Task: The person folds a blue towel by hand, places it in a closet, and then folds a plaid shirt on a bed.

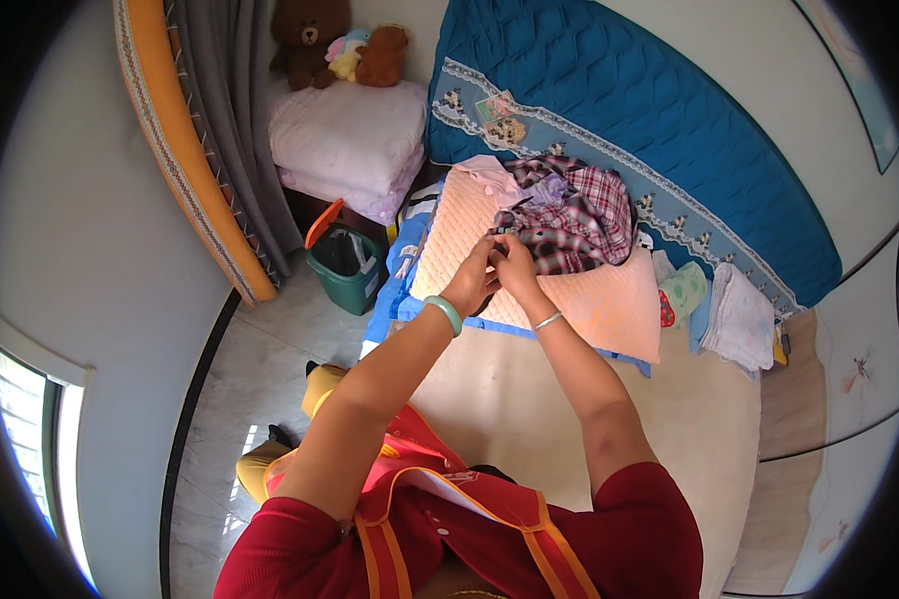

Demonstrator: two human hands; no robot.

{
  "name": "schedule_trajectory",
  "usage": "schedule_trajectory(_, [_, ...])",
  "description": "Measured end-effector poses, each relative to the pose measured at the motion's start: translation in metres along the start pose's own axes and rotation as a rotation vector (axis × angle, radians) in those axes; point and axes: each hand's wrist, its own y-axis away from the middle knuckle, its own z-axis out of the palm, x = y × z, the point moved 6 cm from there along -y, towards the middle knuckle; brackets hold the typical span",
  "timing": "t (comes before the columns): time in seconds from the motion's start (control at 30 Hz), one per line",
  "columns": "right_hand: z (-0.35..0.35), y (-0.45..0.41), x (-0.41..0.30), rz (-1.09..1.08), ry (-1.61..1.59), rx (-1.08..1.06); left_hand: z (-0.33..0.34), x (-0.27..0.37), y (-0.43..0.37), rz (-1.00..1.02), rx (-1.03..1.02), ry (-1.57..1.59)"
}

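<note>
My left hand (473, 273), with a pale green bangle on its wrist, meets my right hand (515, 263) over a peach quilted pillow (461, 217). Between the fingertips is a small dark item (500, 245), mostly hidden by the fingers; its kind is unclear. Some black shows beneath my left hand as well. Right beyond the fingers, a plaid shirt (595, 217) lies crumpled on the pillow. A lilac cloth (545, 190) and a light pink garment (488, 178) rest at the pillow's far end.
The pillow lies on blue bedding (397, 288) over a beige mattress (509, 374). A teal padded headboard (569, 67) rises behind. Folded cloths (738, 318) sit at right. At left stand a green bin (352, 288) with its orange lid up, and folded pink bedding (348, 135) topped by plush toys (311, 45).
</note>
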Motion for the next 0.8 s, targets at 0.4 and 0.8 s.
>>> schedule_trajectory(0.4, [0.117,0.131,-0.084,-0.044,-0.55,-0.512,-0.142,0.005,0.09,-0.046,0.254,-0.031])
schedule_trajectory(0.8, [0.182,0.312,-0.191,-0.261,-0.497,-1.276,-0.249,-0.036,0.287,-0.044,0.644,0.078])
